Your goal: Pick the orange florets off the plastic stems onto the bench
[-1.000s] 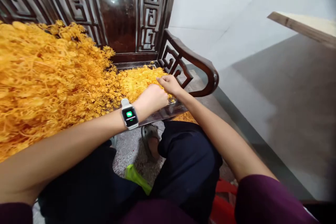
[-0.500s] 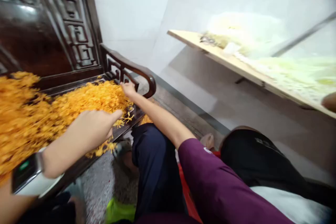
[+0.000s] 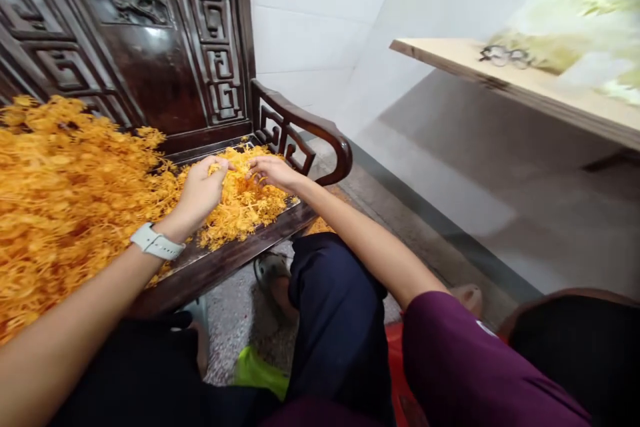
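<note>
Both forearms stretched forward. Left hand (image 3: 200, 190) has its fingers curled, pinching a tuft of the orange strands (image 3: 240, 207). Right hand (image 3: 273, 172) is palm-down with fingertips buried; I can't tell its grip. The strands are thin and tangled, heaped on the dark carved bench (image 3: 235, 257).

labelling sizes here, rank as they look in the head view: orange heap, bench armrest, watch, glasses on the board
1. orange heap
2. bench armrest
3. watch and glasses look about alike; the glasses are farther off and blurred, so unranked

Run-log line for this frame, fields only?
left hand: curled in orange stringy plant pile, grip unclear | right hand: fingers spread on same pile | support: dark carved wooden bench seat
</note>
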`<state>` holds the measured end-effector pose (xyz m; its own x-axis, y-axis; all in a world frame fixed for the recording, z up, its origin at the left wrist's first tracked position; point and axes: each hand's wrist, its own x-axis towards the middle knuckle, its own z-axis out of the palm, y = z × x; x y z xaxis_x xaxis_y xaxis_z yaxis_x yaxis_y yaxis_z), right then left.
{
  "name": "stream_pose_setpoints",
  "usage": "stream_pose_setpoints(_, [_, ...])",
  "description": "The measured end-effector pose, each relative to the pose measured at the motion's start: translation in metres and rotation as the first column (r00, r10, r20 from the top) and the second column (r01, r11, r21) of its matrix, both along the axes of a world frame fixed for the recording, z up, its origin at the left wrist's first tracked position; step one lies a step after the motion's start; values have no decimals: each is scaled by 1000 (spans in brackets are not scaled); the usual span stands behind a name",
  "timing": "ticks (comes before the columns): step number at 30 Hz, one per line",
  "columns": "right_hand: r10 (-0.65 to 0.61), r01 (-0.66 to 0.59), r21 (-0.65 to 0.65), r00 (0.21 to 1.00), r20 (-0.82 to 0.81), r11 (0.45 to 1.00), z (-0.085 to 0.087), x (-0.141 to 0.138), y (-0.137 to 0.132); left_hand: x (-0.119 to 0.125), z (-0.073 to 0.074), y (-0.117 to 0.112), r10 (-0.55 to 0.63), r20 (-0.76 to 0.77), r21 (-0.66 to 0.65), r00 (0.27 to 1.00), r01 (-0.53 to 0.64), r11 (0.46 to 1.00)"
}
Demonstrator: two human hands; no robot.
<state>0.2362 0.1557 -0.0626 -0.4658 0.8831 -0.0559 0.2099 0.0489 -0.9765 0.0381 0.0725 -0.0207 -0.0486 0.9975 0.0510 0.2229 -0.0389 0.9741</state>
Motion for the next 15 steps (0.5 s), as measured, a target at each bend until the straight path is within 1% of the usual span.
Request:
stream_pose_setpoints(2, [66,-94,-149,981,-183,984,8,-6,-11,-3,-2,-1,46,61,-56,997,-43,998])
stream_pose_setpoints(3, [80,-135,-197,962,-261,971,11,-10,-16,-4,-3,-2,54,86,-79,995,-47,996])
stream_pose_setpoints(4, [84,-158,-219,946,-312,963,13,-14,-19,-5,-4,-3,46,101,-93,994,-36,995])
stream_pose_setpoints(5, [81,-159,-212,940,-332,964,15,-17,-21,-6,-4,-3,27,108,-101,994,-16,995])
stream_pose_setpoints(7, [51,-107,-156,944,-326,982,15,-24,-22,-9,-5,-2,6,127,-109,992,7,994])
stream_pose_setpoints(8, [26,-75,-139,944,-329,987,15,-27,-21,-10,-5,-1,17,146,-111,989,-1,994])
stream_pose_setpoints(10, [-8,-39,-128,939,-343,991,16,-29,-19,-14,-2,3,77,195,-109,978,-56,992])
stream_pose_setpoints(12, [14,-56,-110,937,-349,992,19,-30,-17,-17,4,8,137,238,-113,962,-112,987])
stream_pose_setpoints(15, [101,-142,-82,918,-383,986,30,-28,-17,-18,15,13,158,275,-126,948,-127,984])
